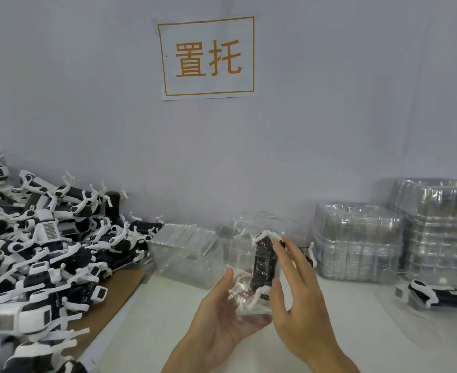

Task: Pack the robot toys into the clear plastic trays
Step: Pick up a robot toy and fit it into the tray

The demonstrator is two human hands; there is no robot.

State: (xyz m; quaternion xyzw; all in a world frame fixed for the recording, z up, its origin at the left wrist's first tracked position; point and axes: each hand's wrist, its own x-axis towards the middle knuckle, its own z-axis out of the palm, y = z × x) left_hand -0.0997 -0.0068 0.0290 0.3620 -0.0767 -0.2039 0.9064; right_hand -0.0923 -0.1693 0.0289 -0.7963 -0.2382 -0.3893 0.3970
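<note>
A black-and-white robot toy (pixel 264 262) sits upright inside a clear plastic tray (pixel 244 292) held above the white table. My left hand (pixel 222 316) cradles the tray from below and the left, thumb up along its side. My right hand (pixel 300 300) presses on the toy from the right with straight fingers, thumb near its lower end. A large pile of robot toys (pixel 41 251) covers the left of the table. Another packed tray (pixel 437 293) with a robot toy lies at the right edge.
Stacks of empty clear trays (pixel 356 243) stand at the back right, a taller stack (pixel 442 227) beside them. A clear box (pixel 187 251) rests at the back centre. Brown cardboard (pixel 119 289) lies under the pile. A paper sign (pixel 207 57) hangs on the wall.
</note>
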